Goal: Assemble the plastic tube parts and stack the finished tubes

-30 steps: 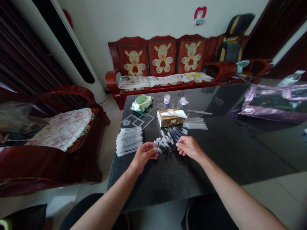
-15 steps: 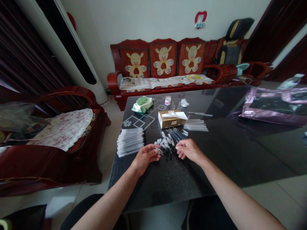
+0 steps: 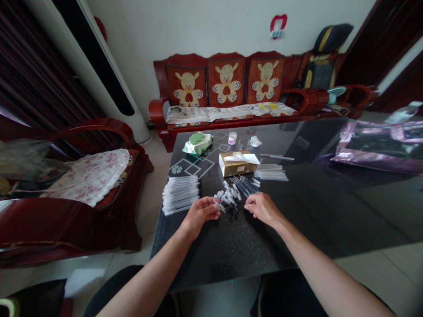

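Note:
My left hand (image 3: 202,212) pinches a small whitish pen part (image 3: 217,204) between thumb and fingers, at the left side of a loose pile of short white pen pieces (image 3: 228,193). Opposite it, my right hand (image 3: 261,206) has its fingertips drawn together just below a bundle of thin dark pen refills (image 3: 244,186). Whatever lies between those fingertips is hidden or too small to name. Small black pieces (image 3: 236,207) are scattered on the table between both hands. Left of the pile, a neat row of frosted white pens (image 3: 180,196) shows black ends.
Behind the pile stands a gold tissue box (image 3: 240,169). Frosted white tubes (image 3: 272,172) lie to its right. Farther back are a green wipes pack (image 3: 197,144), a small cup (image 3: 232,138) and crumpled tissue (image 3: 255,141). A pink-edged plastic bag (image 3: 380,147) rests on the black table's right.
My right hand has shifted very slightly, its fingers drawing closer together. My left hand keeps its pinch beside the pile. The view has moved a little.

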`<state>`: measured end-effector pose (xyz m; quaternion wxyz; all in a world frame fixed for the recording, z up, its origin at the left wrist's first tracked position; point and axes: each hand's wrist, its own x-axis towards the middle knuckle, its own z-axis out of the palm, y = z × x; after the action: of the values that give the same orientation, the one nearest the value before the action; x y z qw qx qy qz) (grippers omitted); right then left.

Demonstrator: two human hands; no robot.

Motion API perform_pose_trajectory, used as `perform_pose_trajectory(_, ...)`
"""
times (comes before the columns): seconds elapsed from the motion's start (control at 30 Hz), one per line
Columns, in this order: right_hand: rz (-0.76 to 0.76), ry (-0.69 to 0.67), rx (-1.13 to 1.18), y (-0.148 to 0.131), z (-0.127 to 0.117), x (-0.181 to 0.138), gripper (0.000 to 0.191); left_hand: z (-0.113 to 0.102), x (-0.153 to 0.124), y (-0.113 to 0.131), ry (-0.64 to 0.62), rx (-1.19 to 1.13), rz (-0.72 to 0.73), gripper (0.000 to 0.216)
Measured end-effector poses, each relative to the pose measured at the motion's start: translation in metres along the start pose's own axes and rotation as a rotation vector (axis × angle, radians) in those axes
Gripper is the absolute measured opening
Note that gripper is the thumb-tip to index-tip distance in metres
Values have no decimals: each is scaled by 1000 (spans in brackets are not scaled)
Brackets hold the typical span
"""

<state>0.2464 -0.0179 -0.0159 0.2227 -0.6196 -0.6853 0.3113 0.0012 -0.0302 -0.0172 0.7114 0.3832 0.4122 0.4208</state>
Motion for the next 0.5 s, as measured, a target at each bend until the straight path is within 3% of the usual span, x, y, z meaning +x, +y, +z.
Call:
perform_pose_trajectory(0.23,19,21,-7,2,2,1,10,2,-1,1,17,-3,-12,34)
perform_pose_trajectory(0.4,106,-38,143,-4,8,-2,15,4,-2,0,-10,-26,-4,36)
perform_pose_trajectory(0.5,73,-61,146,-8,8,-2,14,4,-2,0,-16,-30,-1,37)
